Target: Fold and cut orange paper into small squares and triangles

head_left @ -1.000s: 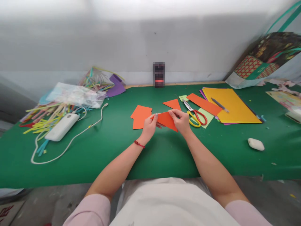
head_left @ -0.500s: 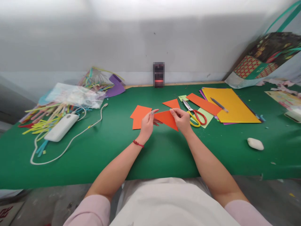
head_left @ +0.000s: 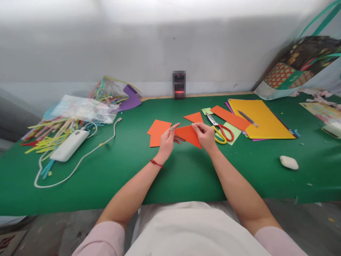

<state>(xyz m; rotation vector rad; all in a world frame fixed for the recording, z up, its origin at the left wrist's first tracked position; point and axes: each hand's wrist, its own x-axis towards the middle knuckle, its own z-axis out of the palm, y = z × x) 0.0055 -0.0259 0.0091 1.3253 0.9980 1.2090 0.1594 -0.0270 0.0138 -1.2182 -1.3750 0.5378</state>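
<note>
An orange paper triangle (head_left: 188, 135) is held above the green table between my two hands. My left hand (head_left: 167, 142) grips its left corner, with the index finger stretched out; part of that corner is hidden by the fingers. On the other side my right hand (head_left: 204, 135) pinches the paper's upper right corner between thumb and fingers. Orange paper pieces (head_left: 157, 132) lie overlapping just beyond my left hand. Behind the right hand are another orange triangle (head_left: 194, 117) and scissors (head_left: 220, 131) with red and yellow handles, partly over a light green paper (head_left: 232, 133).
An orange strip (head_left: 230, 117) and a pen (head_left: 247, 118) rest against a stack of yellow paper (head_left: 266, 122). At right sits a white case (head_left: 289, 162). A white power bank (head_left: 69, 145) with a cable and many paper strips (head_left: 44, 144) occupy the left. A patterned bag (head_left: 290, 76) leans at back right.
</note>
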